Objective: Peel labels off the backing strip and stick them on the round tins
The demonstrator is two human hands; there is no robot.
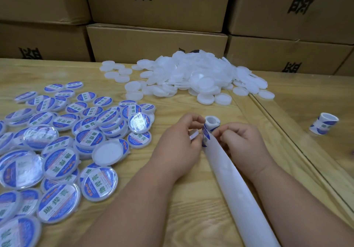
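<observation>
Light wood table (191, 198); pile of plain white round plastic tins (191, 78) at back, blue-labelled tins (63, 141) on L. Long white backing strip (235, 193) runs from small label roll (211, 122) toward person. L hand (178, 141) holds white tin, fingers curled round it; R hand (243, 143) pinches blue label (205, 135) at strip edge. Tip: peel slow at shallow angle, lay centred, press from middle out.

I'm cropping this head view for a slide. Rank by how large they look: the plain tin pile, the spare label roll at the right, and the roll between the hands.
1. Plain tin pile, by far.
2. Spare label roll.
3. Roll between the hands, partly hidden by fingers, so its place against the spare roll is unsure.
</observation>
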